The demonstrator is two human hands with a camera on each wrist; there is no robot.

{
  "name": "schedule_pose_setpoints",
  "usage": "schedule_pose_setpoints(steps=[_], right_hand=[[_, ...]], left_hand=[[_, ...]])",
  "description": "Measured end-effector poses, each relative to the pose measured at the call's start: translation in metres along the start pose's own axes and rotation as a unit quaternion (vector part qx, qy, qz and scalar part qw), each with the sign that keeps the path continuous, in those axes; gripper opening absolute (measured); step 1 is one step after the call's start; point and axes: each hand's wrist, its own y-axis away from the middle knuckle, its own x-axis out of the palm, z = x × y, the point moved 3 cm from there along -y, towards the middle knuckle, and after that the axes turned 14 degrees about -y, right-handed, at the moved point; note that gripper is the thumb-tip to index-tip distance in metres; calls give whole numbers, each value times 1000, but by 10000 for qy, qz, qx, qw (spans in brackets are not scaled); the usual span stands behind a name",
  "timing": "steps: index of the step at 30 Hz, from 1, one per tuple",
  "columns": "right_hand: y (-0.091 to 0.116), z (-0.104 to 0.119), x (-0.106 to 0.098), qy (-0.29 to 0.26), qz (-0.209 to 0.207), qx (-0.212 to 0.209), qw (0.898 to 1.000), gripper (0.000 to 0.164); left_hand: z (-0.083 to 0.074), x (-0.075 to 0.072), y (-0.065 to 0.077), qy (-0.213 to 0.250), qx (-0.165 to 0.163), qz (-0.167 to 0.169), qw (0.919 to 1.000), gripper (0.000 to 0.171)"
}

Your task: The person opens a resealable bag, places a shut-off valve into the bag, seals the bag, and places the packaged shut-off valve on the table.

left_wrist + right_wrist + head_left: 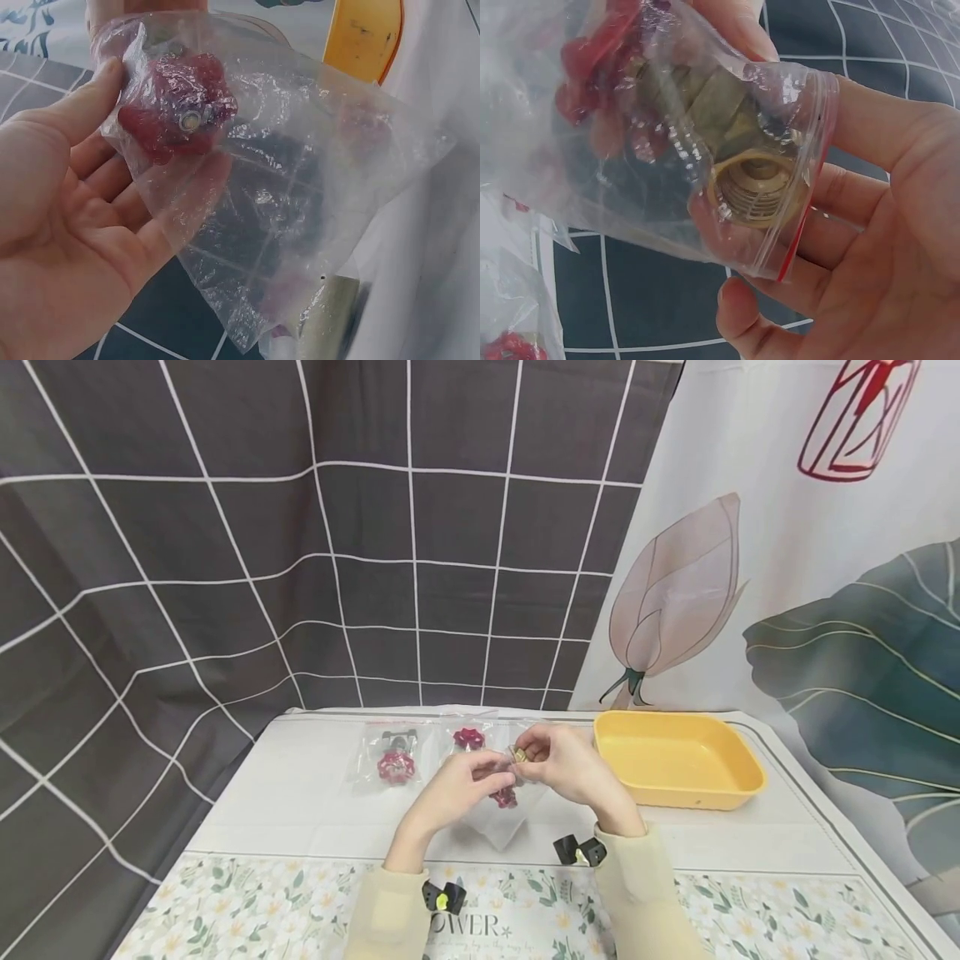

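Note:
Both hands hold one clear zip bag (277, 195) up over the table. Inside it is a brass valve (724, 112) with a red handwheel (184, 105). My left hand (457, 787) pinches the bag at the handwheel, thumb in front and fingers behind. At the red-striped zip end, my right hand (564, 762) grips the bag beside the valve's threaded opening (757, 187). Its thumb and fingers lie on either side of the plastic. The zip strip (810, 180) runs along the bag's edge close to the right palm.
Left of the hands lies another bagged valve (396, 767) with a red wheel. A further red handwheel (468, 738) in plastic sits just behind the left hand. To the right stands a yellow tray (678, 797). A floral cloth (262, 902) covers the near table, and a dark grid curtain (465, 527) hangs behind.

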Motion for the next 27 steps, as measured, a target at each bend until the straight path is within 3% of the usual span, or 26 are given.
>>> schedule_pose_setpoints(steps=[9, 16, 24, 27], right_hand=[[-2, 0, 1, -31, 59, -299, 9995, 17], [0, 3, 1, -476, -70, -285, 9984, 20], [0, 4, 1, -297, 77, -340, 9989, 29], [2, 3, -1, -613, 335, -311, 9971, 36]], left_hand=[[-4, -1, -1, 676, -252, -116, 9973, 34], [-4, 3, -3, 1793, -350, -144, 9831, 39], [-5, 4, -4, 2153, -248, -406, 9754, 34], [-4, 3, -5, 1974, -394, -760, 9766, 27]])
